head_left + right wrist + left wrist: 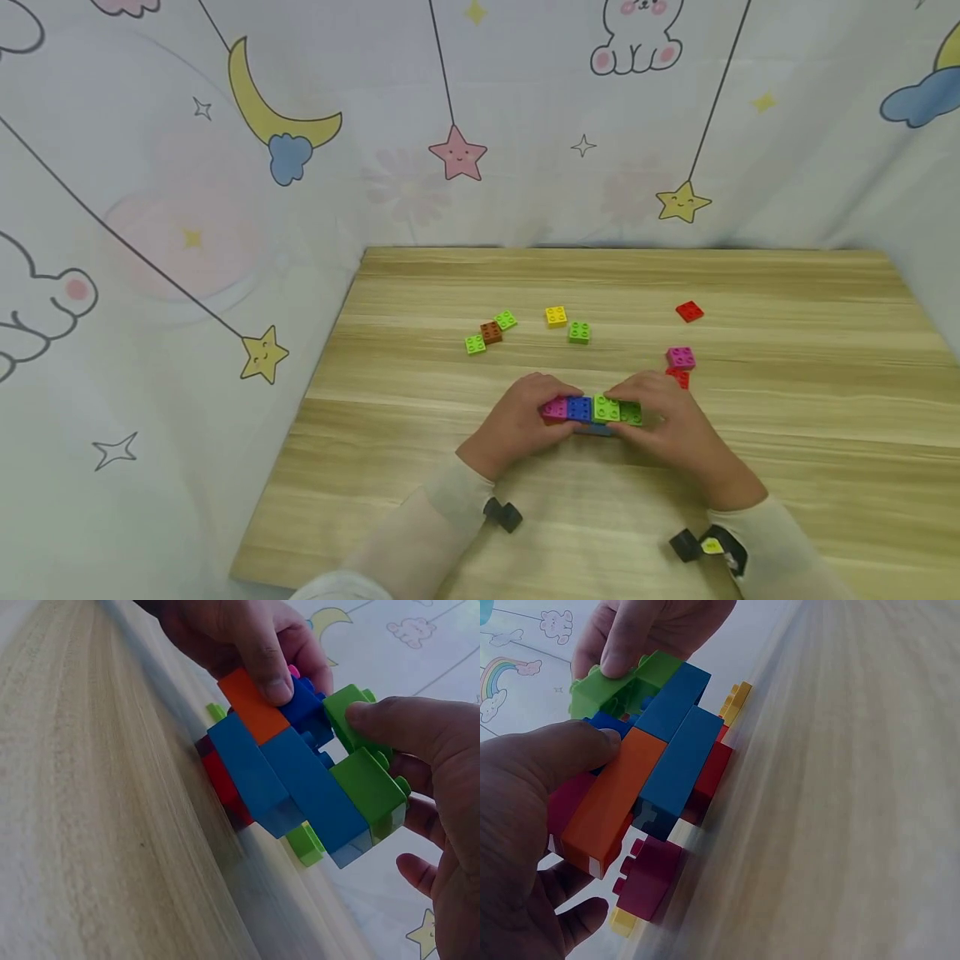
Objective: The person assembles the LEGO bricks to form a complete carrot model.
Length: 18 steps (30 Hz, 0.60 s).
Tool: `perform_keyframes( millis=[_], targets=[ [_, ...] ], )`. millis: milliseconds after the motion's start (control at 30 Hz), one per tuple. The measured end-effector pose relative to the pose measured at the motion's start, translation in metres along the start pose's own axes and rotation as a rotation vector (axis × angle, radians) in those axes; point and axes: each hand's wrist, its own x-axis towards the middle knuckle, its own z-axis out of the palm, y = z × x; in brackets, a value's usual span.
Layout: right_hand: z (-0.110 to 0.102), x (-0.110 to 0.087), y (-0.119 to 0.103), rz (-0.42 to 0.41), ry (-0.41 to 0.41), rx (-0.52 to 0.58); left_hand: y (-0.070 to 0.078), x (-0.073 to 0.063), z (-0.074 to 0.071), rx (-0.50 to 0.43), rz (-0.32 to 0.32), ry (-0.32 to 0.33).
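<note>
On the wood-grain bench [367, 442], near a loose pink block [681, 358], gripping the block stack [579, 409] at its left end with the left hand [522, 423], pinching its light green block [606, 408] with the right hand [670, 423].

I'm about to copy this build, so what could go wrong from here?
The light green brick pinched by the right hand sits tilted above exposed studs, so it might seat crooked. The upper blue brick overhangs the lower blue brick, so pressing on that end could perhaps pry them apart, even with the left hand gripping the other end.
</note>
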Motion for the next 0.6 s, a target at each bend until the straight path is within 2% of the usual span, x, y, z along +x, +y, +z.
perform_keyframes(
  millis=[267, 600],
  targets=[
    [0.0036, 0.0009, 0.0007, -0.009, -0.07, -0.088, -0.0014, 0.0013, 0.0013, 0.018, 0.019, 0.007],
    [0.0064, 0.0016, 0.0026, -0.007, -0.053, -0.069, -0.0025, 0.0002, 0.001, -0.016, 0.01, 0.012]
  ],
)
